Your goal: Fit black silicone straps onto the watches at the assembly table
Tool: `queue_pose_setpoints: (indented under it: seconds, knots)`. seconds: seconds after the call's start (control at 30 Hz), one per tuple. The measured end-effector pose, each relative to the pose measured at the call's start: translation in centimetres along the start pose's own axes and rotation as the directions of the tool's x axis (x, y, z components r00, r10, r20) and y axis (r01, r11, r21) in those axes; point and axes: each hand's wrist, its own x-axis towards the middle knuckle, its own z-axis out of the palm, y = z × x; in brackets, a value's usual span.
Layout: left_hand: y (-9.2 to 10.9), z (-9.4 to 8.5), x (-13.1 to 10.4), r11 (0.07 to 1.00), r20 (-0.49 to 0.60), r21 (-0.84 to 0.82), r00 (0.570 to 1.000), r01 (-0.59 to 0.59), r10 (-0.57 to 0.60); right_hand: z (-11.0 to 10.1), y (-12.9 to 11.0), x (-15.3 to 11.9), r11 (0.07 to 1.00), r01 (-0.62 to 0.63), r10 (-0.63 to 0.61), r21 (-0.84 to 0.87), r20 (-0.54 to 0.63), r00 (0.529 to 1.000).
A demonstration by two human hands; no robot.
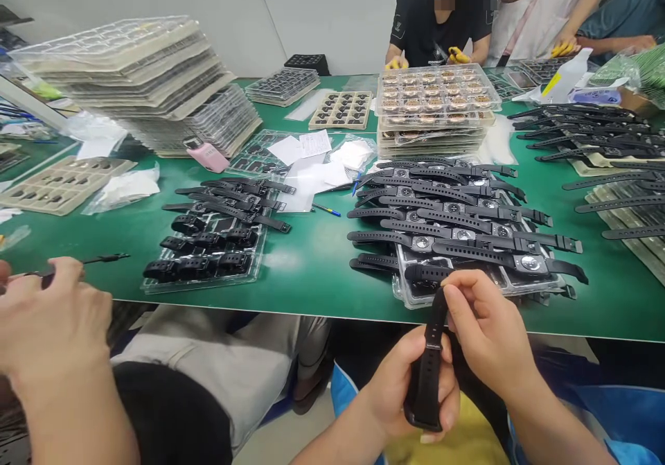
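I hold a black watch with its strap (pixel 429 375) upright over my lap, below the table's front edge. My left hand (pixel 400 389) wraps around the lower part of the watch. My right hand (pixel 485 333) pinches the upper strap end between thumb and fingers. Just beyond my hands a clear tray (pixel 410 297) carries a pile of black strapped watches (pixel 457 222) laid flat.
A co-worker's hand (pixel 49 326) at the left holds a thin tool. A second tray of folded watches (pixel 208 250) lies centre left on the green table (pixel 316 257). Stacked trays (pixel 140 70), a pink bottle (pixel 206 153), papers and more straps (pixel 597 132) lie farther back, where seated people work.
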Motion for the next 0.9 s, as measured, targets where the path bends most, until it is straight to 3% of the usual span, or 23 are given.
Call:
queue_pose_setpoints:
  seconds: [0.13, 0.2, 0.3, 0.43, 0.6, 0.77, 0.9]
  knots:
    - [0.7, 0.8, 0.3, 0.999, -0.097, 0.022, 0.995, 0.032, -0.030, -0.3, 1.1, -0.2, 0.943, -0.190, 0.114, 0.273, 0.269, 0.956]
    - [0.9, 1.2, 0.5, 0.995, -0.106, 0.016, 0.989, 0.102, -0.100, -0.3, 1.1, -0.2, 0.894, -0.289, 0.182, 0.343, 0.312, 0.933]
    - [0.8, 1.5, 0.8, 0.987, -0.079, -0.002, 0.984, 0.162, -0.162, -0.2, 0.3, -0.2, 0.837, -0.354, 0.265, 0.417, 0.256, 0.929]
    - [0.2, 1.5, 0.9, 0.991, -0.027, 0.044, 0.992, 0.123, -0.122, -0.1, -1.0, -0.5, 0.808, -0.340, 0.287, 0.481, 0.182, 0.940]
    - [-0.2, 1.3, 0.5, 0.998, -0.058, 0.046, 0.998, 0.036, -0.033, 0.5, -1.7, -1.3, 0.815, -0.292, 0.287, 0.501, 0.088, 0.954]
    - [-0.5, 1.0, 0.2, 0.997, 0.014, 0.055, 0.998, 0.056, -0.057, 1.0, -1.8, -1.7, 0.839, -0.258, 0.282, 0.480, 0.023, 0.959]
    - [-0.9, 1.1, 0.2, 1.000, -0.054, -0.015, 0.999, -0.007, 0.006, 0.9, -1.3, -1.6, 0.871, -0.214, 0.253, 0.442, -0.029, 0.967]
